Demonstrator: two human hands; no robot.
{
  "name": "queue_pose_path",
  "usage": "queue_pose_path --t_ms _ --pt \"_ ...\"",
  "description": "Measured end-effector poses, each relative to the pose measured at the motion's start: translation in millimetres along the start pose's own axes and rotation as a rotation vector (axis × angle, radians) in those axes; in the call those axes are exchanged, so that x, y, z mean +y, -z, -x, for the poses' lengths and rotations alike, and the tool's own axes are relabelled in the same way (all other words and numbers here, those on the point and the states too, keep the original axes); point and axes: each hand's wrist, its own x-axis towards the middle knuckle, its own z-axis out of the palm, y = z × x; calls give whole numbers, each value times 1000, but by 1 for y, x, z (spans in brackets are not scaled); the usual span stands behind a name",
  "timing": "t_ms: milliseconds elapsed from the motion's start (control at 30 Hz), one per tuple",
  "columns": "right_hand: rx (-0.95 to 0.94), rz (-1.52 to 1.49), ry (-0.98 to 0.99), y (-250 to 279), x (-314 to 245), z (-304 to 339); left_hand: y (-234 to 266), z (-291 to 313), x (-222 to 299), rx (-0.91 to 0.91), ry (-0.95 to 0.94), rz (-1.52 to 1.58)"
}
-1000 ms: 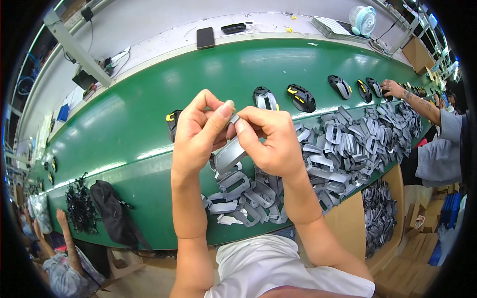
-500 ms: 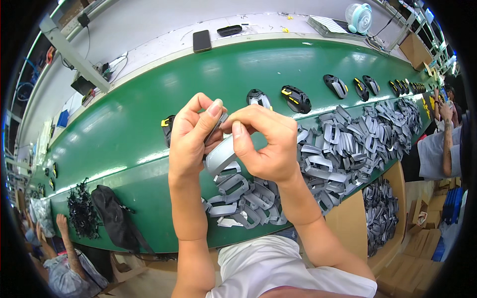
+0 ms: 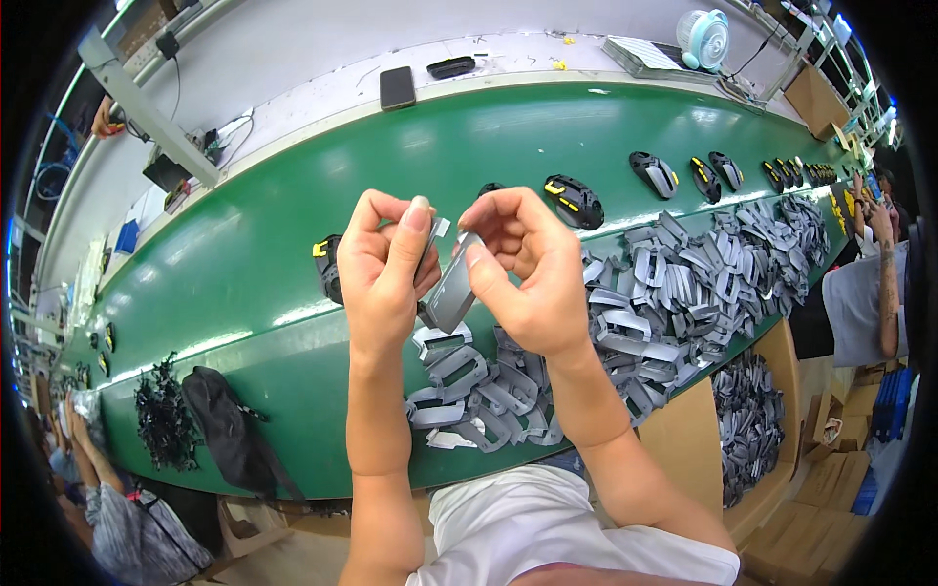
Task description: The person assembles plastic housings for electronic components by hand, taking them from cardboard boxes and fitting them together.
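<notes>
Above the green work surface, both hands are raised close together around a grey curved plastic mouse-shell part (image 3: pixel 452 300). My left hand (image 3: pixel 389 256) is closed, its thumb and fingers pinching one thin arm of the part, with the pale tip poking up. On the other side, my right hand (image 3: pixel 526 269) pinches the upper end of the broad panel between thumb and forefinger. Fingers hide where the two sides join. A black-and-yellow mouse (image 3: pixel 329 267) lies partly behind my left wrist, and another black mouse (image 3: pixel 490 188) is mostly covered by my right hand.
A large heap of grey shell parts (image 3: pixel 674 283) spreads to the right. A cardboard box (image 3: pixel 787 391) with similar parts stands at the edge. Several mice, including a black-and-yellow one (image 3: pixel 575 201), line the belt (image 3: pixel 234 283). A black bag (image 3: pixel 230 430) lies left. Co-workers sit at both sides.
My right hand has turned and its fingers have lifted and opened out somewhat. The grey part is tilted more upright, with a gap visible between its two ends.
</notes>
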Motion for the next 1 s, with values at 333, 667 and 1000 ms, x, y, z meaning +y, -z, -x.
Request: queue_pose_path --t_ms 333,667,1000 --pt "3 -5 110 -5 2 -2 -2 2 0 64 -115 -34" --pt "4 134 211 -1 8 -4 -5 3 -16 71 -387 -341" --pt "207 -154 187 17 -5 -7 137 -18 -71 567 80 -1540"
